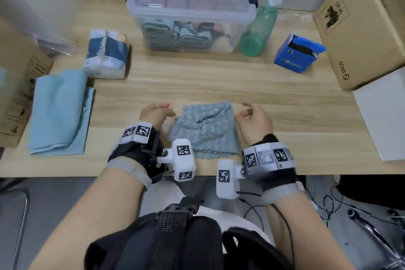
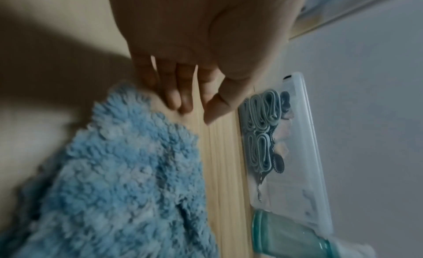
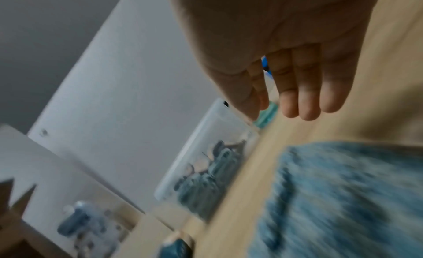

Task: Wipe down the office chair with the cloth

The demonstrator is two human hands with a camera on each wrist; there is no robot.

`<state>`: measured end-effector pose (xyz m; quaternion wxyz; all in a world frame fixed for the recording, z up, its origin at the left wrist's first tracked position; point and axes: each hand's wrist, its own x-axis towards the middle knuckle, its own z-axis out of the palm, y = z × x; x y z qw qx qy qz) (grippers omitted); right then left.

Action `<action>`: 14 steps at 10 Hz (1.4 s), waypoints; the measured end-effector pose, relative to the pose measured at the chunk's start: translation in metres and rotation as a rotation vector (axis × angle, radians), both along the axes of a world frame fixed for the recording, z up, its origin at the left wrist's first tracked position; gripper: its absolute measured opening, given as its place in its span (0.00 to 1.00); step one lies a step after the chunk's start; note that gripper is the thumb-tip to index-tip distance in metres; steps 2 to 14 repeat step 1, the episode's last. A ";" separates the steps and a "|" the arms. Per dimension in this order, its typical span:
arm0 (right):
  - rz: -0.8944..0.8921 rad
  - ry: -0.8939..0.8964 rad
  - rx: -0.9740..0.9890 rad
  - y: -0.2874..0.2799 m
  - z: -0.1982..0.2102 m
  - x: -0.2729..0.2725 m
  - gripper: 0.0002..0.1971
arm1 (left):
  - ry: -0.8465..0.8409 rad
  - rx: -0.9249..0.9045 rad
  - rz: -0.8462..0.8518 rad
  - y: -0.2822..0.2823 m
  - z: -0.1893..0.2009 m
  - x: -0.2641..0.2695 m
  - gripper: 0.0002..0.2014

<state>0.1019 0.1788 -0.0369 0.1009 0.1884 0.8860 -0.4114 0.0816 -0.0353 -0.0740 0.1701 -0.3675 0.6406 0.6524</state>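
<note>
Fingers of the left hand (image 1: 156,114) hang loosely curled and close together, holding nothing, at nine o'clock of the fluffy blue cloth (image 1: 205,129). That cloth lies folded on the wooden desk (image 1: 219,81), between both hands. At three o'clock, the right hand (image 1: 256,120) has relaxed fingers, gripping nothing.

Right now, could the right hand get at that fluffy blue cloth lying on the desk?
Probably yes: the right hand hovers open beside the fluffy blue cloth at its right edge, with nothing between them.
</note>
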 end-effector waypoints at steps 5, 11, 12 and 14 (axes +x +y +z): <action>-0.073 0.217 -0.167 0.002 0.036 -0.021 0.15 | -0.019 -0.281 0.086 -0.012 -0.001 0.005 0.20; -0.073 0.217 -0.167 0.002 0.036 -0.021 0.15 | -0.019 -0.281 0.086 -0.012 -0.001 0.005 0.20; -0.073 0.217 -0.167 0.002 0.036 -0.021 0.15 | -0.019 -0.281 0.086 -0.012 -0.001 0.005 0.20; -0.073 0.217 -0.167 0.002 0.036 -0.021 0.15 | -0.019 -0.281 0.086 -0.012 -0.001 0.005 0.20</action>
